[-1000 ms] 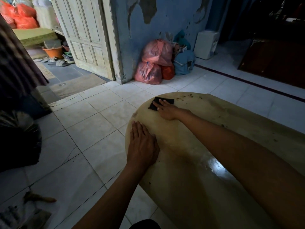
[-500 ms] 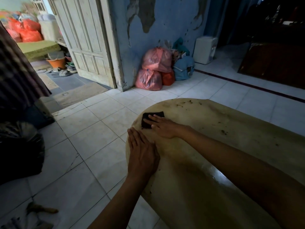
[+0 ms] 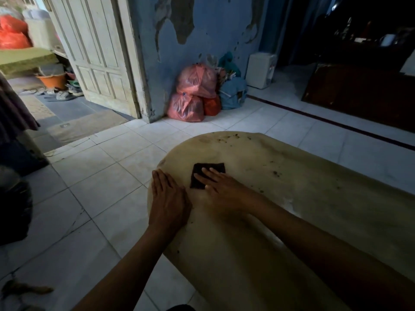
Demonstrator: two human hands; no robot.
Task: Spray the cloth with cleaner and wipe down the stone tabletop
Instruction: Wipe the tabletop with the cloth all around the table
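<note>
We counted two hands, a left hand [image 3: 168, 199] and a right hand [image 3: 221, 187], one dark cloth [image 3: 207, 175], one stone tabletop [image 3: 280, 198], and two pink bags [image 3: 190, 93].

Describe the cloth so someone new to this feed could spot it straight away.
Find the pale stone tabletop with a rounded end that fills the lower right. Near that end, the right hand lies with its fingers flat on the cloth, beside the left hand. It is the only dark square patch on the pale stone.

Stone bench [image 3: 292, 198], smooth, glossy lower right; dark matt cloth [image 3: 215, 168]; glossy tiled floor [image 3: 94, 191]; translucent plastic bags [image 3: 190, 95].
</note>
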